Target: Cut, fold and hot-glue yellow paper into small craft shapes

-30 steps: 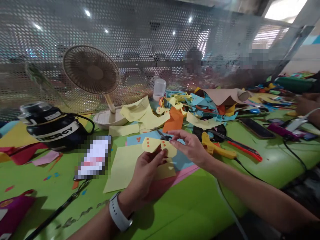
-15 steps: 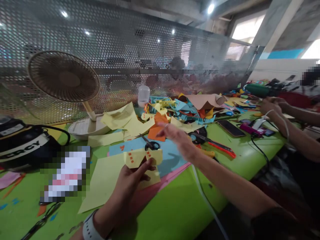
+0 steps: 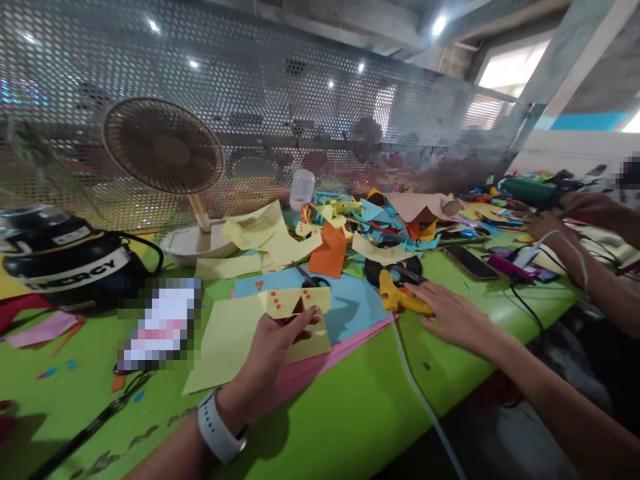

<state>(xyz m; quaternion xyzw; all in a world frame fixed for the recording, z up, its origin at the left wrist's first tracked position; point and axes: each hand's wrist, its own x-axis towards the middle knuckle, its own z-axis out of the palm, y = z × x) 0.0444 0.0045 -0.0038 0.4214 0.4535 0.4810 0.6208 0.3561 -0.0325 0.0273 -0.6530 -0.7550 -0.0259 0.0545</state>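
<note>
My left hand is closed on a folded pale yellow paper piece with small orange squares and a cut-out gap, held above stacked sheets. My right hand lies stretched out, fingers reaching over the red-and-black cutter, whose dark end shows beyond them. Beside those fingers is a yellow glue gun with a white cord; whether they touch it I cannot tell. Dark-handled scissors lie on a light blue sheet, behind the held piece. An orange paper piece lies close to them.
Paper scraps pile up along the perforated metal screen. A fan, a black "ENERGY" container and a blurred-out phone-like object stand or lie at left. At right are a phone, a purple device and another person's hands.
My right hand has moved right and down from above the orange paper to the cutter and glue gun. My left hand still holds the yellow piece. The view has turned slightly left.
</note>
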